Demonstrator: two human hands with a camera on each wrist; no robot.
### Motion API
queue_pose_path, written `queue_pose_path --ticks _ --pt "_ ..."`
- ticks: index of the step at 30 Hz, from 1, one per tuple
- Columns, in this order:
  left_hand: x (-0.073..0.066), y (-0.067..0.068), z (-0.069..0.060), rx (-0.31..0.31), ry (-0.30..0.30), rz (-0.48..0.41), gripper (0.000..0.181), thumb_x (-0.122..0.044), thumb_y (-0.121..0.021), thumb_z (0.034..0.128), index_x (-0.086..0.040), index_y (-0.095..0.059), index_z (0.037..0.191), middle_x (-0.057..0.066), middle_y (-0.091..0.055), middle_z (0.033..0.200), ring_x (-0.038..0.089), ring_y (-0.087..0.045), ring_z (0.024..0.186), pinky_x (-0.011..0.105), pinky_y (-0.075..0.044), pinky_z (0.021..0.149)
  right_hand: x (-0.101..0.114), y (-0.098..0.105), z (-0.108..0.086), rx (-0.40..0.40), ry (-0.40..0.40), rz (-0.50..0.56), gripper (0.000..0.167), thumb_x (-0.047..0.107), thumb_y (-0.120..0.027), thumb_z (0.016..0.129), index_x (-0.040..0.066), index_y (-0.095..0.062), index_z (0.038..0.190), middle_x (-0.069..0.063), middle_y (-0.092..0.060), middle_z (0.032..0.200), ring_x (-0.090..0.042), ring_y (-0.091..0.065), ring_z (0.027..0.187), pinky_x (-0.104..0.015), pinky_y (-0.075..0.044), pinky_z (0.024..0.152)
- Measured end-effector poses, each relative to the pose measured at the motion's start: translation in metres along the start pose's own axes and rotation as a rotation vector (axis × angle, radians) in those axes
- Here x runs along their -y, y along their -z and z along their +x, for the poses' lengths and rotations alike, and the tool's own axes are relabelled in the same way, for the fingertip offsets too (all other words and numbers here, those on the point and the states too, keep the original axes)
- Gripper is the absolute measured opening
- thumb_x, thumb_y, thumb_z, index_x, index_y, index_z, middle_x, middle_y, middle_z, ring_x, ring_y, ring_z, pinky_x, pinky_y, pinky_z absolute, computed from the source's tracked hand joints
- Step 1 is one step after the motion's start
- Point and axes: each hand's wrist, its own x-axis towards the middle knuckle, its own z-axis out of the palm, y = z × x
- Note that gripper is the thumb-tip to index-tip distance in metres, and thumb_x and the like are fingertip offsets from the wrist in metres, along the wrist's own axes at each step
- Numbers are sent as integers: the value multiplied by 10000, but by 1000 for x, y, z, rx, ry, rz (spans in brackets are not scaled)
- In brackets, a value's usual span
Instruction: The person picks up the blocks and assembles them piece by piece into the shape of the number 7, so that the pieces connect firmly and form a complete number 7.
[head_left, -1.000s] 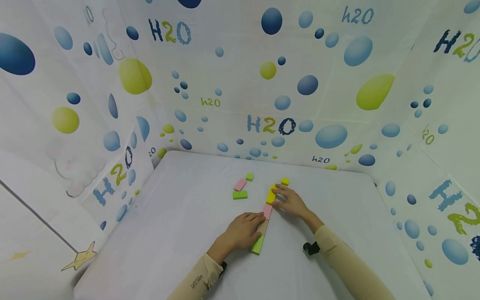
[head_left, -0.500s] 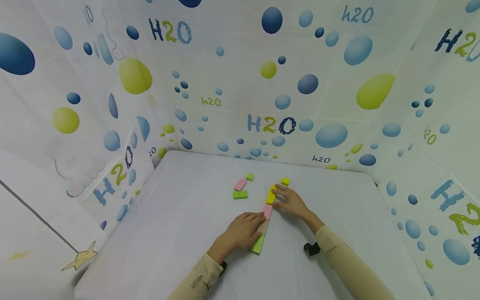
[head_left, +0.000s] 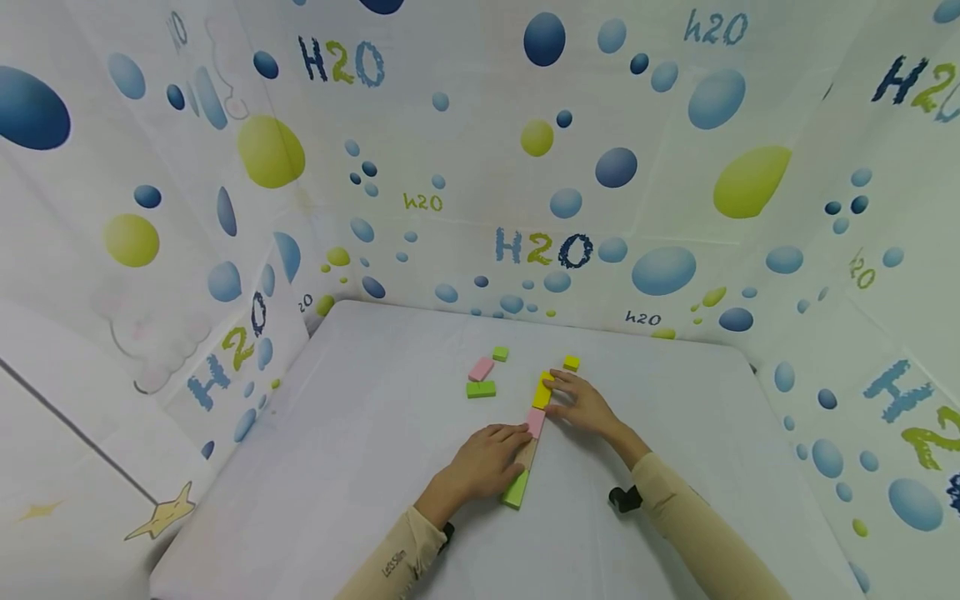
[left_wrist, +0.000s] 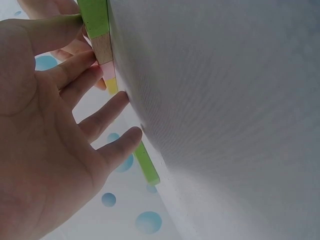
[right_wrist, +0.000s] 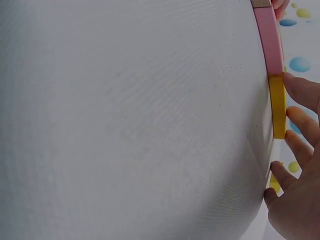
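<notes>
In the head view, several blocks lie end to end in a row on the white table: a green block (head_left: 514,493) nearest, a bare wooden block (head_left: 528,454), a pink block (head_left: 536,422) and a yellow block (head_left: 542,393) farthest. My left hand (head_left: 483,463) rests along the row's left side. Its extended thumb touches the green block, and fingertips reach the wooden and pink ones (left_wrist: 107,70). From the right, my right hand (head_left: 585,405) touches the yellow block (right_wrist: 278,106) with its thumb and two fingertips; the other fingers are spread beyond it.
Left of the row's far end lie a small green block (head_left: 500,354), a pink block (head_left: 481,369) and a longer green block (head_left: 481,389). A small yellow block (head_left: 572,363) sits past my right hand. Bubble-printed white sheeting (head_left: 465,217) surrounds the table (head_left: 337,450).
</notes>
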Motion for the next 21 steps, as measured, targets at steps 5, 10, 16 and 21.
queue_pose_path --ticks 5,10,16,21 --pt "0 0 0 4 2 1 508 -313 -610 1044 -170 -538 1526 -22 -491 1593 231 -479 1433 436 -389 1190 0 -1 -1 -5 18 7 565 293 -788 936 59 -640 1429 -167 -485 1582 -452 -405 1464 -671 -290 1185" --pt "-1 1 0 9 6 4 508 -316 -607 1045 -170 -536 1527 -20 -490 1593 229 -479 1434 432 -388 1190 1 -1 -1 15 -2 21 574 304 -780 942 81 -628 1448 -143 -466 1602 -434 -374 1490 -666 -268 1199" --pt "1 0 1 -3 -3 10 501 -319 -608 1043 -171 -546 1518 -23 -495 1588 226 -483 1430 437 -400 1180 0 -1 -1 14 -3 12 571 306 -778 943 89 -629 1450 -130 -468 1604 -428 -377 1490 -665 -273 1197" --pt "1 1 1 -13 -7 7 498 -321 -613 1040 -169 -555 1510 -23 -505 1579 229 -491 1424 443 -412 1169 -1 -1 -1 11 1 6 556 299 -782 941 87 -643 1435 -130 -477 1596 -427 -391 1481 -657 -281 1197"
